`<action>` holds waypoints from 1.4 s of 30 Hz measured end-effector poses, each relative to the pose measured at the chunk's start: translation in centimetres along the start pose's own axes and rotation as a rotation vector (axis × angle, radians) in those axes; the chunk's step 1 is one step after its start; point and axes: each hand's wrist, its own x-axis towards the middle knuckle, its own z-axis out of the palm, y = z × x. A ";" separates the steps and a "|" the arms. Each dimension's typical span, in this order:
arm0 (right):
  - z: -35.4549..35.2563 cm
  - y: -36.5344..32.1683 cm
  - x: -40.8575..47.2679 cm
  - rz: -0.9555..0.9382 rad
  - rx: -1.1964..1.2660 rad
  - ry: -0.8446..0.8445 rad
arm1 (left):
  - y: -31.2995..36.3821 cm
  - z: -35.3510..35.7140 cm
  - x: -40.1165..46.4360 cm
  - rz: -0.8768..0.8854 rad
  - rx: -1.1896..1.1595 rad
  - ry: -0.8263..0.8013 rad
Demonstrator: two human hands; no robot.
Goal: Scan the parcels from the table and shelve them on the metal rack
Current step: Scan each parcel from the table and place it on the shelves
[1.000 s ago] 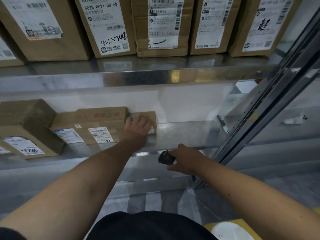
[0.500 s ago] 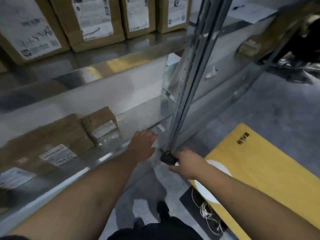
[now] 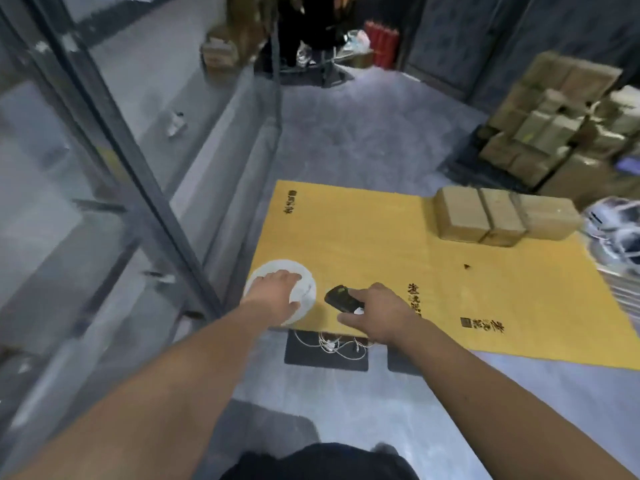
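Your right grip is clamping the black scanner while your left grip is hanging loose and empty over the white disc. The parcels are sitting at the yellow surface's far edge, well beyond the scanner, so you are risking a fumbled one-handed pickup or clipping the metal rack post left of the surface.

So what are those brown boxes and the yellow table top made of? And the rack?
The brown boxes look like plain cardboard: dull tan, with seams between them. The yellow table top seems a smooth matte board with printed black characters; wood, laminate or a cover, I can't tell. The rack looks like grey metal, judging by its thin straight posts and slight sheen.
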 end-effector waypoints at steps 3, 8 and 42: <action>-1.9 7.1 -2.5 0.088 0.124 0.096 | 7.9 -0.9 3.5 0.089 0.024 -0.042; -4.2 19.5 -6.2 0.195 0.283 0.212 | 21.3 0.1 7.9 0.124 -0.008 -0.071; -15.8 45.4 9.9 0.389 0.436 0.201 | 45.2 1.7 42.3 0.055 -0.083 -0.092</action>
